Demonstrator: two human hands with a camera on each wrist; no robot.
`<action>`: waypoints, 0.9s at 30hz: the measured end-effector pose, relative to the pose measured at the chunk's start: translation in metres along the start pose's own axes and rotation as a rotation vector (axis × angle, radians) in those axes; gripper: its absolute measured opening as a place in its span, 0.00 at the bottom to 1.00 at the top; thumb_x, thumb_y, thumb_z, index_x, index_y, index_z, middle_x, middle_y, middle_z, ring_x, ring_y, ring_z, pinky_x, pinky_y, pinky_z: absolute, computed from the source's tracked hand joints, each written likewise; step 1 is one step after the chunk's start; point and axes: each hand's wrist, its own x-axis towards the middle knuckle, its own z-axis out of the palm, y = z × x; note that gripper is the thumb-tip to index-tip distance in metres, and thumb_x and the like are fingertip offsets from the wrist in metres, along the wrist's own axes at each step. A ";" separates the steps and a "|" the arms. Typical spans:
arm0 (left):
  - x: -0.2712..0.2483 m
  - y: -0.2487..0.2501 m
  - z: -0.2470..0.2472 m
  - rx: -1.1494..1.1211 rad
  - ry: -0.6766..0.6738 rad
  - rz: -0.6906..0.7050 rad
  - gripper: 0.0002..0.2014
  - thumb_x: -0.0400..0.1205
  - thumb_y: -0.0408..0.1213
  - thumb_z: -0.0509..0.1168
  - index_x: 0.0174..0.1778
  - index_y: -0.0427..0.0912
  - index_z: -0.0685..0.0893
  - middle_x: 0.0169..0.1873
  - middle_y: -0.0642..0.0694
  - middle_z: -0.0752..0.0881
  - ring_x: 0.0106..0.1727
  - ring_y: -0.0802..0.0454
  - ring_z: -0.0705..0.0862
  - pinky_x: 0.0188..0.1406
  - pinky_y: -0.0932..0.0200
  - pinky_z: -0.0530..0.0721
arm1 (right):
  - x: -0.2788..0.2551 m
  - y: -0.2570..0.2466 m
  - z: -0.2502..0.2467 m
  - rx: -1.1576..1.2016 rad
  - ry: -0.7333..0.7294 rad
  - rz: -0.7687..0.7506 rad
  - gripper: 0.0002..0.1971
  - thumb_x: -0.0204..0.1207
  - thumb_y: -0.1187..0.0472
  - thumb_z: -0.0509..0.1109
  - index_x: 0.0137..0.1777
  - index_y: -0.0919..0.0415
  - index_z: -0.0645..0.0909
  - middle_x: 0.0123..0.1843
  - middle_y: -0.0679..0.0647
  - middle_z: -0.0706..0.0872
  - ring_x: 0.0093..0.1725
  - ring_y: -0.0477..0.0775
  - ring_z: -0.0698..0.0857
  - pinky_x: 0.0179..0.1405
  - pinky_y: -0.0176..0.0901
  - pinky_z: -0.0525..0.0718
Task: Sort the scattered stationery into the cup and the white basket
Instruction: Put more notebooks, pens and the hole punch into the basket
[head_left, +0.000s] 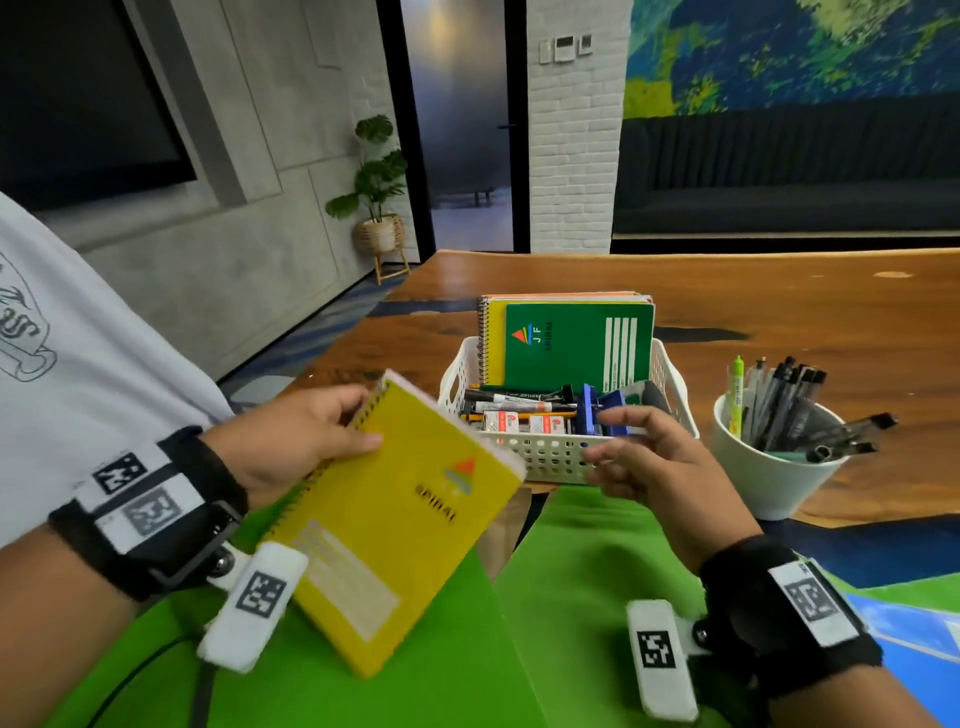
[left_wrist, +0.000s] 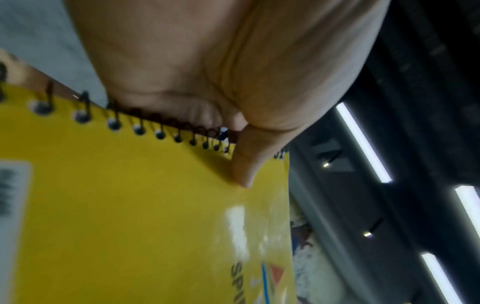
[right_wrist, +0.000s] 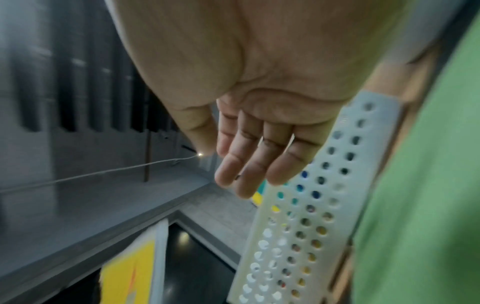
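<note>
While the left hand (head_left: 291, 436) pinches the yellow notebook (head_left: 400, 525) by its spiral edge, just short of the white basket (head_left: 550, 452), the right hand (head_left: 660, 467) hovers loose-fingered, holding nothing.
Best stand it upright behind the markers (head_left: 514, 400), against the green notebook (head_left: 576, 343); the stapler (head_left: 597, 410) crowds the front, and the cup (head_left: 769, 478) of pens sits clear on the table (head_left: 779, 301).

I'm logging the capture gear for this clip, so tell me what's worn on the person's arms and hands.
Both hands, left hand and right hand, are bare, with no gloves. Each wrist carries a black strap, the left wrist strap and the right wrist strap, with white panels printed with black square fiducial codes. A white padded tab with another code sticks out from each strap on a small metal joint. A white printed T-shirt shows at the left.
</note>
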 end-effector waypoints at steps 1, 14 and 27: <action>-0.003 0.014 0.010 -0.119 -0.029 0.073 0.36 0.62 0.40 0.86 0.66 0.38 0.83 0.62 0.32 0.88 0.59 0.35 0.89 0.56 0.39 0.90 | -0.006 -0.009 0.007 0.000 -0.073 -0.043 0.16 0.76 0.57 0.75 0.64 0.55 0.82 0.56 0.58 0.93 0.56 0.60 0.91 0.53 0.50 0.86; 0.041 0.019 0.041 -0.288 0.430 0.232 0.09 0.83 0.39 0.70 0.58 0.53 0.85 0.53 0.50 0.88 0.55 0.52 0.84 0.46 0.58 0.80 | 0.086 -0.151 0.037 -1.137 0.123 -0.417 0.19 0.79 0.69 0.63 0.65 0.51 0.80 0.56 0.57 0.88 0.56 0.64 0.86 0.55 0.52 0.86; 0.014 -0.083 0.004 -0.480 0.474 0.010 0.07 0.86 0.33 0.64 0.56 0.43 0.87 0.42 0.47 0.86 0.46 0.51 0.84 0.43 0.56 0.77 | 0.211 -0.093 0.033 -1.976 -0.087 -0.088 0.31 0.75 0.59 0.69 0.80 0.52 0.74 0.74 0.59 0.77 0.71 0.67 0.79 0.64 0.57 0.85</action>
